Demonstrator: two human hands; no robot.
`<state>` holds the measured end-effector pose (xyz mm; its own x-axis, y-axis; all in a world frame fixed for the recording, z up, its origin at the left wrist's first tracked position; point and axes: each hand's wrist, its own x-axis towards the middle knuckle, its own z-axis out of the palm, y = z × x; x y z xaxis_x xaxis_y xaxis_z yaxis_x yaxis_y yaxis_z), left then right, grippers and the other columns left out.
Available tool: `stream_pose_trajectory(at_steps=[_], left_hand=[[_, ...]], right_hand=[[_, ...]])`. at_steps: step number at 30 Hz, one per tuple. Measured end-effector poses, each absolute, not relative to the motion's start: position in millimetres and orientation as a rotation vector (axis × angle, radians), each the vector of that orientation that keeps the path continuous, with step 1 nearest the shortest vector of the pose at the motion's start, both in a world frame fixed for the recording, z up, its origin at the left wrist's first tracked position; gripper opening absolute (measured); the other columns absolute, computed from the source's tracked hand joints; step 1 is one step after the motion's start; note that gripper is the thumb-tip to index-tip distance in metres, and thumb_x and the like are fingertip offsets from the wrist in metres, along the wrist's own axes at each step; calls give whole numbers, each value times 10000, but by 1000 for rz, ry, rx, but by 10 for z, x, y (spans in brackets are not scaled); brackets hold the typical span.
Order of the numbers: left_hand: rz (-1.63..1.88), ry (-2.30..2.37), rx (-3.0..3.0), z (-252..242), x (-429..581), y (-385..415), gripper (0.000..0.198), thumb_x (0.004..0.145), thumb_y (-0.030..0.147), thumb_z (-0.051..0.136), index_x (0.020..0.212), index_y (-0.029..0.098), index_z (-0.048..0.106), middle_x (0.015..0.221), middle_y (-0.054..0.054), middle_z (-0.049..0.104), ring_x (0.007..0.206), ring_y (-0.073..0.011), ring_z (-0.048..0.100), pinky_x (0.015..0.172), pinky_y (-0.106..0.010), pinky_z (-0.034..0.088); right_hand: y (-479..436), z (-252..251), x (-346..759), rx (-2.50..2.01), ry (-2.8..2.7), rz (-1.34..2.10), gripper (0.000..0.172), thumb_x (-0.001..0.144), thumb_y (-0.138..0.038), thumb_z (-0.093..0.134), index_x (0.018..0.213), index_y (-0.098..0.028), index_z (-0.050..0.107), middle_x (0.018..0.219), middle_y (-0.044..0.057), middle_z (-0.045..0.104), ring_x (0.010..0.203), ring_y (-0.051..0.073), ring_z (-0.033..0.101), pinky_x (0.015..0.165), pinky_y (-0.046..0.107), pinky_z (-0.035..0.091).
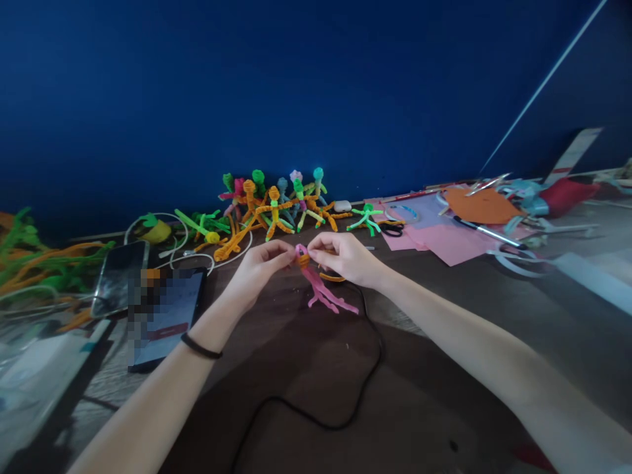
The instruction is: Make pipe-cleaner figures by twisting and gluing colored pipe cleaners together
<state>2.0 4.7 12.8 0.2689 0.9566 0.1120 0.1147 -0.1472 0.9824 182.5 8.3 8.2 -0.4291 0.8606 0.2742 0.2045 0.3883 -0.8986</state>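
Between my two hands is a pink pipe-cleaner figure [326, 294] with a loop at its top and orange wound around its upper part. Its pink limbs hang down toward the right over the dark table. My left hand [261, 268] pinches the left side near the loop, thumb and index finger closed. From the other side, my right hand [345, 257] pinches at the loop, fingers curled in. An orange pipe cleaner [332, 278] curves out below my right hand. Behind them stand several finished pipe-cleaner figures [274, 214] in orange, green, pink and blue.
At left lie two phones [121, 276], [170, 322], white cables and a heap of green and orange pipe cleaners [49, 263]. Pink paper sheets [451, 243], scissors [392, 229], pens and an orange piece [484, 207] lie at right. A black cable [368, 378] crosses the table [419, 408].
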Motion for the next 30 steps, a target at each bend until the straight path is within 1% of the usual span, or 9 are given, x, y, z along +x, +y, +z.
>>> stream_pose_trajectory(at_steps=[6, 8, 11, 14, 18, 22, 25, 30], left_hand=[[991, 1041, 1528, 143, 34, 33, 198, 636, 324, 703, 661, 146, 623, 645, 6, 587, 628, -114, 514, 624, -235, 389], [976, 1011, 1508, 131, 24, 38, 205, 641, 332, 702, 667, 145, 620, 654, 4, 592, 633, -116, 523, 630, -238, 392], [969, 942, 1456, 104, 3, 50, 181, 659, 306, 695, 677, 146, 614, 657, 5, 596, 642, -112, 535, 649, -236, 394], [967, 890, 1386, 92, -9, 52, 162, 665, 279, 697, 677, 144, 608, 660, 6, 599, 646, -105, 543, 654, -230, 395], [958, 808, 1287, 103, -7, 41, 165, 648, 267, 717, 676, 137, 620, 688, -1, 616, 670, -109, 563, 675, -235, 416], [962, 716, 1204, 112, 1, 33, 150, 625, 233, 738, 675, 132, 638, 691, -4, 625, 654, -105, 564, 665, -233, 439], [960, 666, 1158, 103, 1, 36, 140, 613, 213, 746, 674, 132, 648, 676, -3, 621, 633, -99, 554, 647, -225, 446], [925, 574, 1095, 58, -1, 39, 148, 605, 207, 753, 690, 137, 653, 669, -3, 617, 635, -98, 553, 663, -228, 451]], right_hand=[[62, 87, 1803, -908, -1871, 1046, 123, 784, -236, 525, 785, -121, 568, 669, 3, 556, 555, 73, 477, 535, 220, 382], [63, 88, 1805, -895, -1875, 1066, 130, 786, -245, 530, 795, -123, 572, 668, 2, 556, 551, 74, 479, 536, 222, 385], [71, 95, 1818, -884, -1875, 1095, 146, 783, -269, 549, 801, -127, 577, 664, 1, 557, 550, 77, 489, 533, 224, 393], [84, 104, 1833, -871, -1849, 1128, 173, 756, -302, 596, 769, -132, 567, 656, -1, 558, 555, 79, 500, 535, 223, 402], [97, 106, 1843, -815, -1819, 1177, 222, 737, -351, 623, 753, -139, 561, 659, -3, 563, 564, 79, 505, 530, 218, 401], [113, 86, 1840, -793, -1774, 1244, 242, 739, -368, 623, 766, -138, 553, 637, -13, 547, 535, 67, 479, 474, 199, 362], [127, 70, 1834, -784, -1705, 1348, 232, 728, -342, 640, 792, -140, 545, 621, -22, 539, 498, 56, 451, 419, 181, 310], [121, 51, 1820, -751, -1669, 1487, 165, 752, -273, 615, 843, -139, 586, 591, -30, 541, 460, 40, 415, 413, 172, 280]])
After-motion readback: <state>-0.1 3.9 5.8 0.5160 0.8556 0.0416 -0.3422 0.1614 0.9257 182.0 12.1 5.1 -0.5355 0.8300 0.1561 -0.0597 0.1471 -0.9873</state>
